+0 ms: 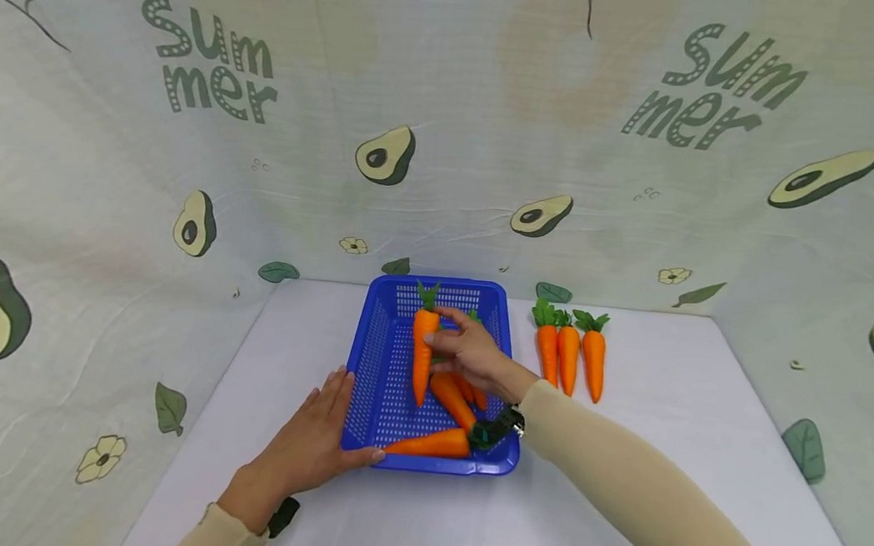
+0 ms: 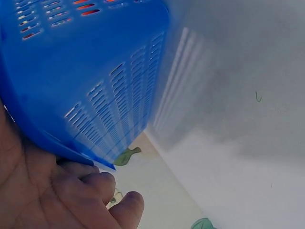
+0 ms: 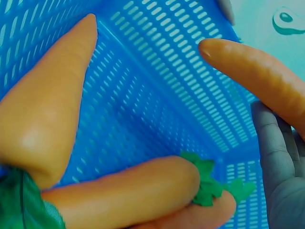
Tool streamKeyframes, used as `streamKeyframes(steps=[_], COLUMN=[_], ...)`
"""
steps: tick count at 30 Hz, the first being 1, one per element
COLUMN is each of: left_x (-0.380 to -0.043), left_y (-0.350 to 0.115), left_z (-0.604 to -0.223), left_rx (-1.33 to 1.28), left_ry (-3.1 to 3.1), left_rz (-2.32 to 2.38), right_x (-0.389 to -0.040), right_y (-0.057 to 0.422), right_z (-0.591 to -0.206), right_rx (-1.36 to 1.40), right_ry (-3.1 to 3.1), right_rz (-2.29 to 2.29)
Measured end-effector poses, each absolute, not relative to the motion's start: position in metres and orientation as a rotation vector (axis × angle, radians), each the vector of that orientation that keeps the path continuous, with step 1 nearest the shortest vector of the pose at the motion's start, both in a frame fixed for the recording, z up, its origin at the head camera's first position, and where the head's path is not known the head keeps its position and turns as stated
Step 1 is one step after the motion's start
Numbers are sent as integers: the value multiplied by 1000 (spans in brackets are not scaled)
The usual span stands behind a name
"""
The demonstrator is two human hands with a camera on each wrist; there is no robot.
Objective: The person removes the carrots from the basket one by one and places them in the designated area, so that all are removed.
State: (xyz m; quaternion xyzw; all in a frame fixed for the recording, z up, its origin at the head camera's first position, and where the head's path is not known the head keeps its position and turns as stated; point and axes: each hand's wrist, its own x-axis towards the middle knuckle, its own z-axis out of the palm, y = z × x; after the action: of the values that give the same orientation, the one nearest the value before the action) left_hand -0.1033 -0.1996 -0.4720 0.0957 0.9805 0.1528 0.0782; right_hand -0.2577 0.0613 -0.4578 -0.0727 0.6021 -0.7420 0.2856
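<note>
My right hand (image 1: 473, 350) pinches an orange carrot (image 1: 422, 351) with a green leafy top, holding it upright over a blue perforated basket (image 1: 448, 466). In the right wrist view the tip of this carrot (image 3: 257, 69) points away from the fingers. Inside the basket, one carrot (image 1: 430, 445) lies along the front wall, and beside it more carrots (image 1: 452, 397) lie partly under my right hand and wrist. My left hand (image 1: 310, 441) rests on the basket's front left corner, fingers extended along the left rim and thumb along the front one.
To the right of the basket, three carrots (image 1: 569, 356) lie side by side on the white table (image 1: 651, 453), leafy ends to the back. A patterned cloth (image 1: 460, 141) hangs behind the table and at both sides.
</note>
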Motion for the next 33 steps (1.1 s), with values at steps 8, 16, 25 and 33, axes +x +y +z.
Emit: streamKeyframes(steps=[8, 16, 25, 33], left_x=[-104, -105, -104, -103], left_y=[-201, -202, -202, -201], left_z=[-470, -469, -473, -472], left_rx=[318, 326, 291, 294], left_ry=[2949, 2965, 2949, 2957], left_rz=[407, 382, 430, 424], right_x=[-259, -260, -260, -261], right_y=[81, 106, 135, 158], right_z=[-452, -447, -436, -432], right_rx=[-243, -277, -253, -248], right_ry=[1664, 1724, 1793, 1847], right_rz=[-1971, -1972, -2007, -2025])
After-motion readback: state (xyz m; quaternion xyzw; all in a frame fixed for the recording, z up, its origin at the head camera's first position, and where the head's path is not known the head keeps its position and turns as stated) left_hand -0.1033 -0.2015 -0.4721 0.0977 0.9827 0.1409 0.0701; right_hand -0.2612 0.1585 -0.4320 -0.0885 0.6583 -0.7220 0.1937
